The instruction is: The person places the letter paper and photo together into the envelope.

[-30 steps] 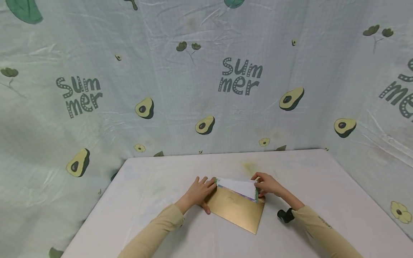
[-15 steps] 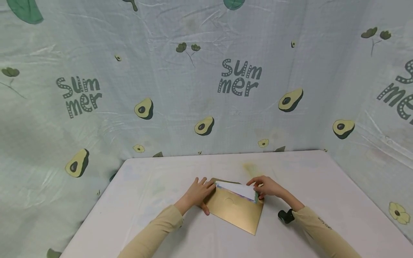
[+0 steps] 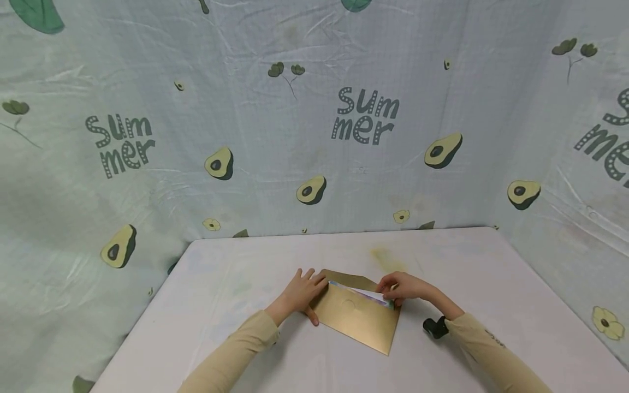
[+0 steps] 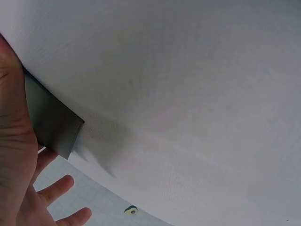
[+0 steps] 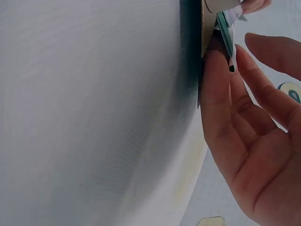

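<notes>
A gold envelope [image 3: 361, 322] lies at a slant between the hands, its flap [image 3: 349, 279] folded back on the far side. My left hand [image 3: 302, 292] holds the envelope's left end, thumb toward the near edge and fingers spread over the far side; its corner [image 4: 56, 117] juts past the palm in the left wrist view. A white card [image 3: 372, 295] with a coloured border sits mostly inside the envelope, a thin strip showing at the mouth. My right hand [image 3: 403, 286] pinches the card's right end, where a green edge [image 5: 225, 35] shows between the fingers in the right wrist view.
A white-covered table [image 3: 245, 262] lies under the hands. A small black object [image 3: 434, 328] is by the right cuff. A patterned cloth [image 3: 265, 120] with avocados hangs behind and at the sides.
My right hand has pushed the card down into the envelope, so much less white shows and more of the flap is visible. The left hand has stayed in place.
</notes>
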The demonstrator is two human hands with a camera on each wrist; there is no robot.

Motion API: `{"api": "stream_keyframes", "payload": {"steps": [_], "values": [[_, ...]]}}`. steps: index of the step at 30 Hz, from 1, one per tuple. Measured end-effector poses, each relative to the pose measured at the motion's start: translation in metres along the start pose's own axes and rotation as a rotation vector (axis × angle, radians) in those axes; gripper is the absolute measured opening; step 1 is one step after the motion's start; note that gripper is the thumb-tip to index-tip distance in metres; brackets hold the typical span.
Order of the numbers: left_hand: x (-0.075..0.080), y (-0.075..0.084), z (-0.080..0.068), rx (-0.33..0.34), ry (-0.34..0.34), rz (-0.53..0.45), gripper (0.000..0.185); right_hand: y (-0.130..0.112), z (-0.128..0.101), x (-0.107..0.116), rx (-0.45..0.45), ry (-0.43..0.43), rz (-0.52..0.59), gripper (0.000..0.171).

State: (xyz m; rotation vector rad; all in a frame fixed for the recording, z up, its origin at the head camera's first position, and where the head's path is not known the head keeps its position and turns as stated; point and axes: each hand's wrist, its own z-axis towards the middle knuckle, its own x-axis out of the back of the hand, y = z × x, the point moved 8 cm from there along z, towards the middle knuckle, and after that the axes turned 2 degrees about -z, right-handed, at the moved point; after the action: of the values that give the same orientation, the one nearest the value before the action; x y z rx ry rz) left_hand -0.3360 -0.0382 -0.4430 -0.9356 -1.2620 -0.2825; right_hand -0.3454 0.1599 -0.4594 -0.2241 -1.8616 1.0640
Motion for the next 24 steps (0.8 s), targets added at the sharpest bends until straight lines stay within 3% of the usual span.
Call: {"api": "stream_keyframes", "payload": {"steps": [11,18,24], "values": [[0.004,0.001,0.001,-0.017,0.007,-0.005,0.110,-0.023,0.008,0.001,0.101,0.052,-0.251,0.003],[0.003,0.001,0.000,-0.016,0.003,-0.016,0.110,-0.032,0.009,-0.002,0.102,0.057,-0.256,0.013],[0.003,0.000,-0.001,-0.013,-0.008,-0.042,0.111,-0.026,0.011,0.002,0.070,0.133,-0.243,0.014]]}}
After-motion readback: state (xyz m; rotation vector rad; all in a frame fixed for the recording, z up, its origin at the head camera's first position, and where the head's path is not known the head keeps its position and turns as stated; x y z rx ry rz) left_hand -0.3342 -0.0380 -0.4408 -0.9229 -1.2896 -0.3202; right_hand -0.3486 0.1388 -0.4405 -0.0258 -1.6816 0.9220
